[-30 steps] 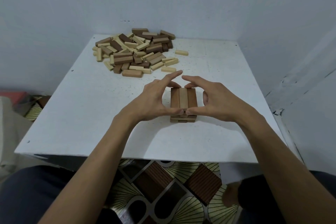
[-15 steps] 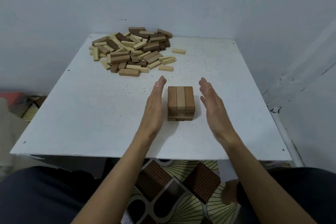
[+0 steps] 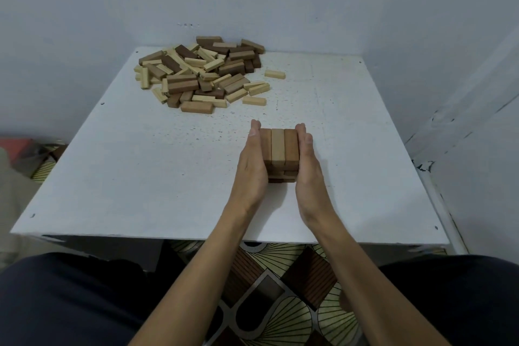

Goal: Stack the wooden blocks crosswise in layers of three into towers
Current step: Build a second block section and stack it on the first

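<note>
Right of middle, left hand (image 3: 250, 161) and right hand (image 3: 308, 161) press the tower (image 3: 278, 146) with flat, straight fingers, gripping nothing; a hard squeeze might knock it crooked

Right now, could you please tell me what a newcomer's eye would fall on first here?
First, the small tower of blocks near the middle of the white table, pressed between the flat left hand and right hand. Next, the loose pile of light and dark blocks at the table's far left, with one pale block lying apart to its right.
</note>
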Demonstrator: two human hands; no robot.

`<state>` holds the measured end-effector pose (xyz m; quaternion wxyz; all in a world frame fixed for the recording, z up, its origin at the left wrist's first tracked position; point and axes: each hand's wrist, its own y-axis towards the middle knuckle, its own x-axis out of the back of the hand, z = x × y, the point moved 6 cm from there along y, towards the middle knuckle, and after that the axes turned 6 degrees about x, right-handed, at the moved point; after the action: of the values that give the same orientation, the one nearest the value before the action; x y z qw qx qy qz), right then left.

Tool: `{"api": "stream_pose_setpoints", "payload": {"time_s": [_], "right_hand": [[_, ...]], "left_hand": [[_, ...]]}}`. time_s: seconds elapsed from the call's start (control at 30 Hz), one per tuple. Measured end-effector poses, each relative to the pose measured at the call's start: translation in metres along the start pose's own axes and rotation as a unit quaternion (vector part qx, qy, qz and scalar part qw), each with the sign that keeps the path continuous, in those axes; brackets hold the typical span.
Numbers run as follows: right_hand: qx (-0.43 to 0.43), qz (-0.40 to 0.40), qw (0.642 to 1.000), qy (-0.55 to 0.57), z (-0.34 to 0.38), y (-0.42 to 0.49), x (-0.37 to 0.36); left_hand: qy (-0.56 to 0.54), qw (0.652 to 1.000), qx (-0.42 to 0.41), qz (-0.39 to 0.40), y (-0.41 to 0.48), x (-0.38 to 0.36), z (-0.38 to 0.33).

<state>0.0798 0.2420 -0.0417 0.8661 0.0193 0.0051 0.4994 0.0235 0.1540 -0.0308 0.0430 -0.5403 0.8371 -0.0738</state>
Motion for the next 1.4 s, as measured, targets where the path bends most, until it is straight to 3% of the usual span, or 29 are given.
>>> {"api": "stream_pose_setpoints", "payload": {"time_s": [0.93, 1.2, 1.27, 1.4], "right_hand": [[-0.009, -0.014, 1.0, -0.006, -0.001, -0.007, -0.004], [0.023, 0.008, 0.999, -0.047, 0.011, -0.001, 0.024], [0.045, 0.045, 0.996, -0.057, 0.017, 0.007, 0.041], [0.066, 0.198, 0.966, -0.151, 0.022, 0.02, 0.05]], "left_hand": [[0.011, 1.0, -0.001, -0.002, 0.008, 0.0, 0.012], [0.01, 0.999, -0.024, 0.045, 0.011, 0.023, 0.006], [0.078, 0.992, -0.062, 0.078, 0.013, 0.034, -0.002], [0.199, 0.961, -0.104, 0.163, 0.019, 0.042, -0.012]]}}
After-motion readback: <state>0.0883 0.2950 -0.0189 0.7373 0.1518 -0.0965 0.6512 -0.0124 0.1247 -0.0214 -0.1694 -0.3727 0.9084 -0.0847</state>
